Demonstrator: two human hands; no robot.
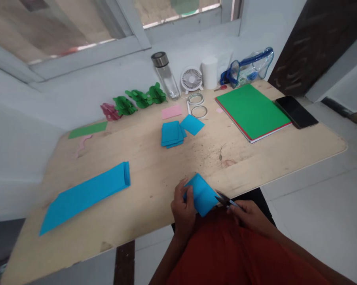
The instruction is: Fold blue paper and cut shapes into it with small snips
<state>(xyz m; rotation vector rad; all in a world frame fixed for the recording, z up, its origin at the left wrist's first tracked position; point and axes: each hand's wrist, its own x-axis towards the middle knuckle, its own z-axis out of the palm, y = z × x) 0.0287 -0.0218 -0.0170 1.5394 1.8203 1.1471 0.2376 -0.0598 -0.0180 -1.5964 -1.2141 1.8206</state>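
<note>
Near the front edge of the table, my left hand [184,206] pinches a blue paper piece [202,194] at its left side, thumb on top. My right hand [249,215] is closed around the handles of dark scissors [224,200]. The scissors' blades are parted and meet the right corner of the blue piece. Beyond my hands lies a small stack of blue paper pieces [170,132], with one loose blue square [192,124] beside it. A long folded blue strip [89,194] rests on the left of the table.
Along the wall stand green paper shapes [125,105], a glass bottle [168,79], a small fan [191,79], a white roll [209,73] and a clear pouch [251,69]. Tape rings [199,111], green sheets [252,111] and a phone [296,112] lie right of centre.
</note>
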